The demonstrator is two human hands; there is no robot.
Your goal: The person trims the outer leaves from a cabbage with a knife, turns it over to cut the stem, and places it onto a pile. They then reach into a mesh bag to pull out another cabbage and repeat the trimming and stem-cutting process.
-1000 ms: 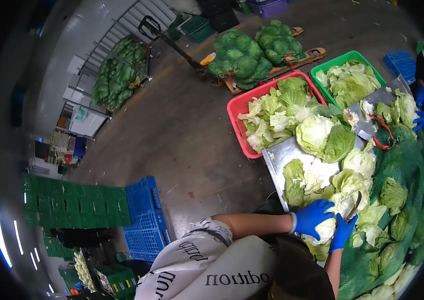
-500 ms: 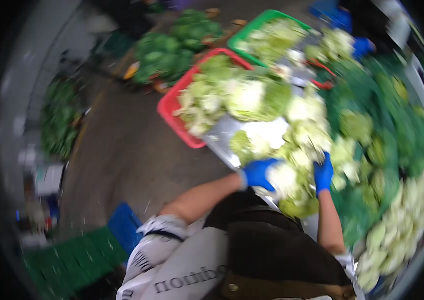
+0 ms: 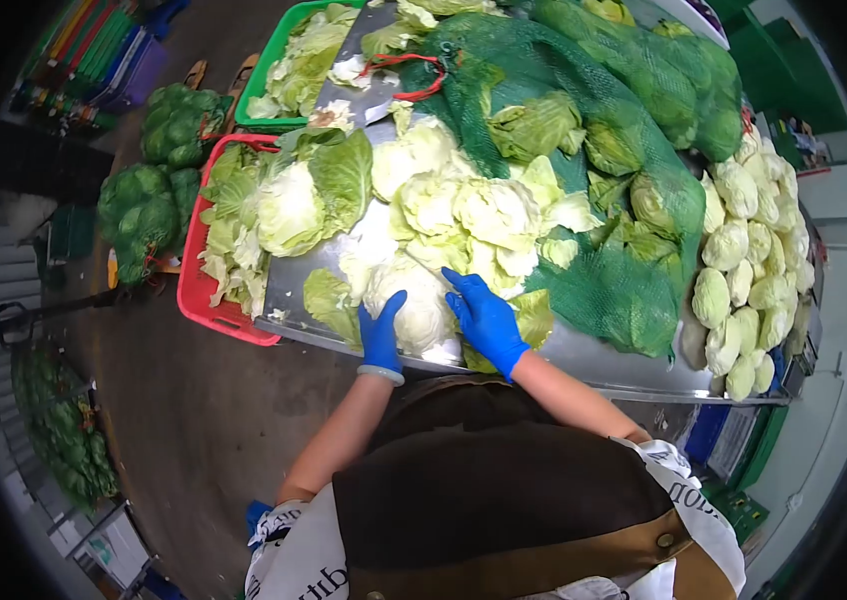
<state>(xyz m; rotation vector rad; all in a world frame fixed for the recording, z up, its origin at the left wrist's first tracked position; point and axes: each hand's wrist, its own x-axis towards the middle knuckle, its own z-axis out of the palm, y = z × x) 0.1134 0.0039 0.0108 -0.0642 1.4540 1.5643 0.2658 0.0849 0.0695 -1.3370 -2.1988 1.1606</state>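
Observation:
A pale, trimmed cabbage head [image 3: 410,305] lies at the metal table's near edge. My left hand [image 3: 381,335], in a blue glove, grips its left side with the thumb on top. On its other side my right hand [image 3: 487,318], also gloved, is closed around a knife [image 3: 426,264]; only a thin strip of blade shows past the fingers and the handle is hidden. Loose green leaves [image 3: 332,303] lie beside the head. More peeled cabbages [image 3: 496,212] are heaped just beyond, and another with an outer leaf attached [image 3: 291,208] sits to the left.
A red crate [image 3: 206,308] of leaves stands at the table's left, with a green crate [image 3: 272,78] behind it. Green net sacks [image 3: 609,305] of cabbages spread across the right. Several pale heads [image 3: 744,300] are stacked at the far right. Filled net bags [image 3: 139,210] stand on the floor.
The view has swung right and steadied, so the table appears further left. Both hands have come closer together around the cabbage head, which was blurred beside my left hand before.

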